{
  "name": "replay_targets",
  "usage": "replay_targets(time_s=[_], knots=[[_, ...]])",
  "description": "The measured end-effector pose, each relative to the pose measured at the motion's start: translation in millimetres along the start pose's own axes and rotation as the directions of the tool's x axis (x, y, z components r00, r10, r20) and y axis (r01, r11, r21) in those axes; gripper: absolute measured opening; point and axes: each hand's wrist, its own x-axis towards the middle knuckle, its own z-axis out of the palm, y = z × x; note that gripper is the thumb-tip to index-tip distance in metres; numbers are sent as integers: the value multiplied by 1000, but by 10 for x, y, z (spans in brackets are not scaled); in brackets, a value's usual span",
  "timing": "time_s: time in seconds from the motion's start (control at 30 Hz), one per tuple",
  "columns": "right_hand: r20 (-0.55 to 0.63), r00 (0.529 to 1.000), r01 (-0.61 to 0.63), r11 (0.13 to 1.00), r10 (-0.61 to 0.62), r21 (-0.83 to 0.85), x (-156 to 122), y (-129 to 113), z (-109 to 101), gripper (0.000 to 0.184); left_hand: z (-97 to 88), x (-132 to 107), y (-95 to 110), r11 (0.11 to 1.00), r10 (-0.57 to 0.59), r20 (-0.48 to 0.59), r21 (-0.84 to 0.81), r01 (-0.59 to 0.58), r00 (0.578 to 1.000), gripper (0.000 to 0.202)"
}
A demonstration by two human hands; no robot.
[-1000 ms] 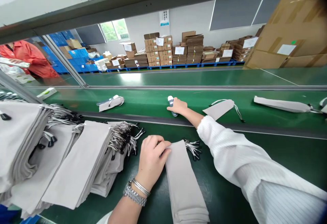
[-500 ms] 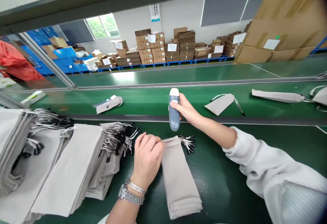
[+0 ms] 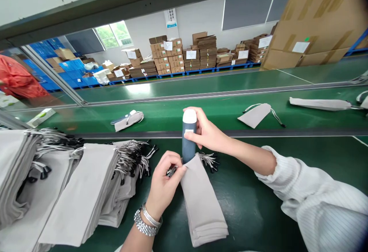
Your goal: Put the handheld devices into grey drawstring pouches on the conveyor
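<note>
My right hand point(image 3: 205, 132) grips a dark blue handheld device point(image 3: 188, 137) with a white cap, held upright. Its lower end sits in the mouth of the top grey drawstring pouch point(image 3: 201, 202) of a small stack on the green table. My left hand point(image 3: 165, 185), with a watch and bracelets at the wrist, pinches the rim of that pouch at its left side and holds it open.
Large piles of grey pouches point(image 3: 77, 190) with striped cords lie to the left. On the green conveyor belt point(image 3: 218, 112) beyond lie a filled pouch point(image 3: 128, 119), a flat pouch point(image 3: 254, 114) and a long pouch point(image 3: 319, 103). A person in red point(image 3: 17, 81) stands far left. Cardboard boxes point(image 3: 319, 18) are stacked right.
My right hand lifted the device off the conveyor, brought it towards me and stood it in the pouch mouth. My left hand went from resting on the pouch to pinching its rim open.
</note>
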Motion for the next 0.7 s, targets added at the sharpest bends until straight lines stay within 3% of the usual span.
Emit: replay_targets(time_s=[0.1, 0.2, 0.27, 0.4, 0.53, 0.6, 0.7], knots=[[249, 966, -42, 993, 68, -108, -53, -103, -26, 35, 5, -1, 23, 992, -60, -118, -118, 47, 991, 15], [450, 879, -68, 975, 159, -212, -100, -164, -14, 44, 13, 12, 40, 975, -126, -248, -209, 74, 961, 14], [500, 847, -44, 960, 184, -278, -113, -185, -13, 44, 8, 20, 41, 956, -183, -299, -278, 98, 937, 17], [534, 839, 155, 897, 102, -414, -88, -235, -185, 27, -107, 41, 47, 910, -275, -311, -390, 142, 910, 22], [663, 748, 208, 952, -7, -225, -64, -335, -614, 32, -301, 88, 107, 812, -367, -397, -578, 82, 841, 21], [635, 772, 170, 969, -19, -179, -76, -379, -803, 33, -323, 102, 130, 782, -367, -407, -623, 40, 836, 22], [495, 869, 44, 992, 19, -115, -106, -400, -926, 35, -221, 86, 108, 789, -321, -338, -613, 53, 885, 21]])
